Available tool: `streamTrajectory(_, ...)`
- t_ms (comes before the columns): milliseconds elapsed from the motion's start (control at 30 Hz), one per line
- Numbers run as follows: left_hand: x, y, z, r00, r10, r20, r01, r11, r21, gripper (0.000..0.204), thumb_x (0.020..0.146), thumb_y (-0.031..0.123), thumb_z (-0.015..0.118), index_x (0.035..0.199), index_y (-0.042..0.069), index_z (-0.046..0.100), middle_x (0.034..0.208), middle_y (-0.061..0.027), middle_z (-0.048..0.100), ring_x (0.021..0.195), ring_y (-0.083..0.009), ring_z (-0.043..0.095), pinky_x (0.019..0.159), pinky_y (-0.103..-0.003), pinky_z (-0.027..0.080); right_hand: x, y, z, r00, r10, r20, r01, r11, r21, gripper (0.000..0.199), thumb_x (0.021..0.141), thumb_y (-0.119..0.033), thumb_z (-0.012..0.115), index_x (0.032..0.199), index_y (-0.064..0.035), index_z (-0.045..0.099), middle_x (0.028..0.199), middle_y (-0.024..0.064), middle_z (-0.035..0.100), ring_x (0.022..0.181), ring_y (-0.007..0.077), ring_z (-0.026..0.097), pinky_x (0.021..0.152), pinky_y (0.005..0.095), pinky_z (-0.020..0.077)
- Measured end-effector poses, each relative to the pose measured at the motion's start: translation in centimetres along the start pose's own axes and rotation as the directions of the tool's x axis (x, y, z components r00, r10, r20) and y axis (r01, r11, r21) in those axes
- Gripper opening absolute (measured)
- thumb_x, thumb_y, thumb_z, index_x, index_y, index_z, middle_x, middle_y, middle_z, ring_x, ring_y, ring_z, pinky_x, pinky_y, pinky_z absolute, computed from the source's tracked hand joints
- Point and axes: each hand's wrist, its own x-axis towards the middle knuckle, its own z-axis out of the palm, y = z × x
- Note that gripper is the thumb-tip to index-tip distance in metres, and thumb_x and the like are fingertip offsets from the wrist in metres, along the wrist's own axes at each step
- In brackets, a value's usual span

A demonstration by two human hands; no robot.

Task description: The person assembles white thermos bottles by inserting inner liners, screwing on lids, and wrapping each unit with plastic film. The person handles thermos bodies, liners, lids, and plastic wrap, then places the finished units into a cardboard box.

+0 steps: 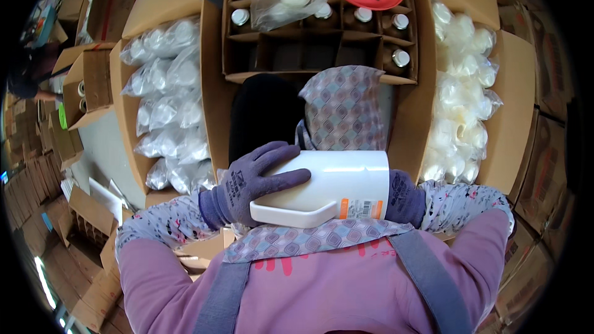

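In the head view, the jug [331, 176] is on the body side of the bottle box [300, 52]. The left hand [250, 182] holds it, fingers spread; the right hand [405, 201] meets its end, fingers hidden, grip I cannot tell.

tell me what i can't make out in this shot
All in the head view:
- Right hand: most of its fingers, hidden by the white jug.
- Jug's inside: hidden by its wall; whether its right end is open cannot be told.
- White-capped bottles: lower parts hidden by the dividers of their box.
- Another person: too dark, and cut off by the picture's black left rim.
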Motion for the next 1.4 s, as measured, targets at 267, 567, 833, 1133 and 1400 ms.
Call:
streamTrajectory(267, 2.3, -0.3, 1.8, 0.981, 0.188, -0.053, -0.189, 0.982, -0.027, 0.064, 0.070, 0.033, 0.079, 0.121, 0.002, 0.055, 0.125, -0.0290, 0.049, 0.108, -0.0458, 0.056, 0.087, -0.048, 0.050, -2.8, -2.3, -0.4, 0.967, 0.237, -0.099, -0.229, 0.970, 0.079, 0.048, 0.070, -0.027, 0.071, 0.112, -0.0050, 0.059, 0.090, 0.0186, 0.064, 0.082, 0.0395, 0.061, 0.069, 0.0409, 0.0509)
streamTrajectory(567, 1.0, 1.8, 1.5, 0.929, 0.164, 0.331, -0.166, 0.986, -0.020, 0.092, 0.078, 0.060, 0.063, 0.142, 0.000, 0.032, 0.140, -0.0320, 0.035, 0.126, -0.0453, 0.042, 0.101, -0.052, 0.039, -34.5, -11.5, 15.9, -0.775, 0.546, -0.318, -0.016, 0.486, 0.874, 0.024, 0.087, -0.024, 0.064, 0.101, -0.0042, 0.065, 0.076, 0.0040, 0.064, 0.061, 0.0092, 0.056, 0.055, 0.0215, 0.0444)
streamTrajectory(833, 4.9, 6.9, -2.5, 0.777, 0.044, 0.629, 0.143, 0.959, -0.243, 0.102, 0.077, 0.068, 0.061, 0.140, -0.006, 0.034, 0.145, -0.0255, 0.035, 0.136, -0.0341, 0.033, 0.112, -0.046, 0.023, -30.6, -5.1, 39.6, -0.721, 0.672, 0.169, 0.286, 0.067, 0.956, 0.021, 0.085, -0.023, 0.066, 0.095, -0.0055, 0.062, 0.075, 0.0044, 0.056, 0.063, 0.0132, 0.053, 0.053, 0.0286, 0.0423)
streamTrajectory(1133, 9.4, 7.8, -0.7, 0.823, 0.093, 0.561, -0.109, 0.994, -0.005, 0.066, 0.096, 0.040, 0.043, 0.140, -0.007, 0.034, 0.143, -0.0221, 0.040, 0.134, -0.0332, 0.038, 0.113, -0.044, 0.026, -29.2, 9.6, 34.6, -0.610, 0.771, -0.181, -0.220, 0.054, 0.974, 0.029, 0.084, -0.026, 0.067, 0.103, -0.0065, 0.059, 0.088, 0.0065, 0.052, 0.073, 0.0176, 0.052, 0.061, 0.0336, 0.0417)
streamTrajectory(1400, 8.8, 10.7, 2.4, 0.858, -0.023, 0.513, -0.064, 0.986, 0.151, 0.065, 0.086, 0.035, 0.062, 0.136, -0.003, 0.043, 0.131, -0.0182, 0.050, 0.119, -0.0282, 0.050, 0.102, -0.037, 0.037, -26.8, 3.6, 27.8, -0.228, 0.766, -0.602, -0.236, 0.556, 0.797, 0.037, 0.083, -0.029, 0.068, 0.110, -0.0074, 0.057, 0.099, 0.0083, 0.048, 0.083, 0.0215, 0.050, 0.068, 0.0380, 0.0412)
